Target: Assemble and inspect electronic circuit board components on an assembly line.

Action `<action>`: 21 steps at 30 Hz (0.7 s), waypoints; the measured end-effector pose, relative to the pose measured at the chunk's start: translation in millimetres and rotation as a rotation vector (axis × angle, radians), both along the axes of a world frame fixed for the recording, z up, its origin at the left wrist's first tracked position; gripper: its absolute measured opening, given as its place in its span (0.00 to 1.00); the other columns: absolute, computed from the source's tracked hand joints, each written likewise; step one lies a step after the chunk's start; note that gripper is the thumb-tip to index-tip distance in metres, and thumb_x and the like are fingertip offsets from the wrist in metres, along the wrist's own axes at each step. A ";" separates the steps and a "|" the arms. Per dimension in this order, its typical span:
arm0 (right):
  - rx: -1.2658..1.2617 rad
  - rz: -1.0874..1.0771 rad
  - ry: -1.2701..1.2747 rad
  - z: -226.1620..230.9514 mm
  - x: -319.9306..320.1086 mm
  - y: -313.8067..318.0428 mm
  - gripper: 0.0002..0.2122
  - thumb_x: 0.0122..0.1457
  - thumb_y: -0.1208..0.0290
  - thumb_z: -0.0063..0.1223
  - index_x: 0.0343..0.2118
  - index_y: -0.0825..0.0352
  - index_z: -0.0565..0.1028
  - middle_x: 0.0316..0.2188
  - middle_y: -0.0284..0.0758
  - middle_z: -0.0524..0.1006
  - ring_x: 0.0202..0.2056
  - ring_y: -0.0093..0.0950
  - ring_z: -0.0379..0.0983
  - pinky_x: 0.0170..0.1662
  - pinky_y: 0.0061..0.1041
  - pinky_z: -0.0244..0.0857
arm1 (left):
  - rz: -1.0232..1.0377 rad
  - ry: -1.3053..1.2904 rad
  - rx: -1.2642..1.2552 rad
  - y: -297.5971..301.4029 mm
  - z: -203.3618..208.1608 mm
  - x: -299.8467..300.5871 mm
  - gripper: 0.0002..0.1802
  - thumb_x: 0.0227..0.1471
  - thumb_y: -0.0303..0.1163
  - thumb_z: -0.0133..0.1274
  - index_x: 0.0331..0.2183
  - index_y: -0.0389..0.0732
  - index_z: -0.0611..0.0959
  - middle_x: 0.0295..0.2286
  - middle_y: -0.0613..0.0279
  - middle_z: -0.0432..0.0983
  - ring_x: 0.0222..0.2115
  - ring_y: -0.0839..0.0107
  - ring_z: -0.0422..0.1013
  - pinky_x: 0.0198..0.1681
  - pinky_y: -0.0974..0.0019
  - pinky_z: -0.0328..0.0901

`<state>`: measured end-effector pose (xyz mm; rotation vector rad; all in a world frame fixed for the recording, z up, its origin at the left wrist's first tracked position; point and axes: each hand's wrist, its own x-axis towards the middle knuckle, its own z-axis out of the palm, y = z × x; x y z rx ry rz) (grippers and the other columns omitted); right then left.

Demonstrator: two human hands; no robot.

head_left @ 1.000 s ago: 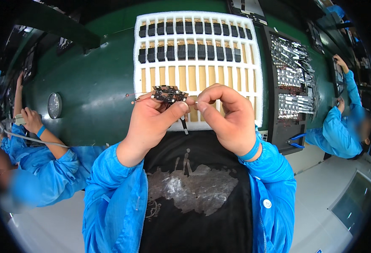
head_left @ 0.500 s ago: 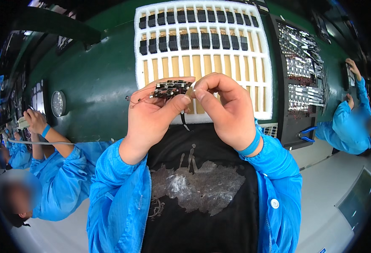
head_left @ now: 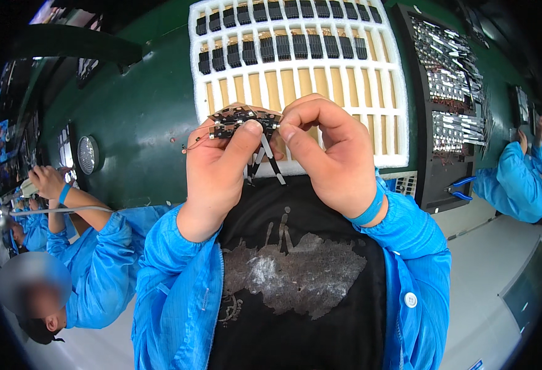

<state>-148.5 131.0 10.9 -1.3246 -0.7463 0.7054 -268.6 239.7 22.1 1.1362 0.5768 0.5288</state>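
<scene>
My left hand (head_left: 218, 163) is closed around several small black circuit boards (head_left: 234, 123), its thumb pressed on top of them. Thin reddish wires stick out of the boards on the left, and black-and-white flat strips (head_left: 271, 161) hang down below the thumb. At the boards' right end, my right hand (head_left: 329, 148) has its thumb and index finger pinched together. Whatever lies between those fingertips is too small to make out. Both hands are above the near part of a white foam tray (head_left: 397, 132).
Black parts (head_left: 283, 46) fill slots in the tray's two far rows. To the right lies a black tray (head_left: 424, 179) of circuit strips (head_left: 456, 80), with a blue-handled hand tool (head_left: 461, 188) at its near end. A round dish (head_left: 87, 154) stands left. Co-workers (head_left: 98, 259) sit on both sides.
The boards have turned to show their flat faces, and more of the hanging strips shows. A pale bit at my right fingertips is no longer visible. The view has shifted slightly.
</scene>
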 end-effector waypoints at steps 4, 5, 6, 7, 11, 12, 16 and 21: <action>-0.022 0.003 0.056 -2.4 -1.2 -0.9 0.02 0.54 0.80 0.55 0.31 0.69 0.76 0.29 0.33 0.75 0.32 0.22 0.70 0.39 0.22 0.63 | -0.013 -0.001 0.047 3.1 -5.8 -0.9 0.06 0.59 0.25 0.50 0.34 0.34 0.81 0.30 0.64 0.79 0.29 0.81 0.71 0.31 0.76 0.64; -0.023 -0.005 0.034 -2.9 -1.1 -0.1 0.02 0.54 0.81 0.55 0.30 0.69 0.76 0.29 0.33 0.75 0.32 0.23 0.70 0.39 0.22 0.63 | 0.015 0.008 0.007 1.6 -5.8 -0.5 0.05 0.58 0.25 0.51 0.34 0.34 0.81 0.29 0.64 0.79 0.29 0.81 0.72 0.32 0.76 0.65; -0.024 -0.013 0.012 -3.2 -1.0 0.6 0.02 0.53 0.81 0.55 0.30 0.69 0.76 0.29 0.34 0.75 0.32 0.24 0.70 0.39 0.22 0.63 | 0.043 0.017 -0.033 0.0 -5.9 0.2 0.04 0.57 0.24 0.52 0.34 0.34 0.80 0.29 0.65 0.79 0.29 0.81 0.72 0.33 0.75 0.67; -0.025 -0.013 0.013 -3.2 -1.5 1.1 0.02 0.53 0.81 0.55 0.30 0.69 0.76 0.29 0.34 0.75 0.32 0.24 0.70 0.39 0.22 0.63 | 0.043 0.019 -0.034 -1.7 -4.9 1.4 0.04 0.57 0.24 0.52 0.34 0.34 0.80 0.29 0.65 0.79 0.29 0.81 0.72 0.33 0.75 0.67; -0.008 0.013 -0.049 -3.0 0.7 0.5 0.02 0.56 0.83 0.53 0.32 0.71 0.74 0.31 0.34 0.73 0.33 0.23 0.71 0.39 0.22 0.65 | 0.127 0.031 -0.099 -4.4 -4.1 3.6 0.02 0.55 0.21 0.54 0.33 0.34 0.80 0.28 0.65 0.78 0.29 0.80 0.72 0.34 0.75 0.67; -0.006 0.053 -0.110 -3.0 1.6 0.1 0.03 0.58 0.85 0.50 0.34 0.71 0.73 0.33 0.34 0.72 0.33 0.21 0.71 0.40 0.21 0.67 | 0.135 0.025 -0.115 -4.2 -5.4 3.2 0.02 0.54 0.20 0.55 0.33 0.34 0.80 0.28 0.65 0.78 0.29 0.81 0.72 0.34 0.75 0.67; -0.014 0.045 -0.096 -3.2 -1.9 1.2 0.03 0.58 0.85 0.51 0.34 0.71 0.73 0.33 0.34 0.72 0.33 0.21 0.71 0.39 0.21 0.67 | 0.092 -0.024 -0.078 -1.2 -8.5 0.0 0.02 0.54 0.20 0.55 0.33 0.33 0.80 0.28 0.64 0.78 0.29 0.80 0.72 0.34 0.75 0.67; 0.008 -0.092 -0.019 -2.8 -8.9 5.7 0.02 0.52 0.82 0.55 0.29 0.71 0.76 0.28 0.36 0.75 0.32 0.27 0.73 0.37 0.23 0.66 | 0.108 -0.029 -0.072 -0.6 -7.8 1.2 0.03 0.52 0.19 0.55 0.32 0.33 0.80 0.27 0.64 0.77 0.28 0.80 0.71 0.33 0.74 0.66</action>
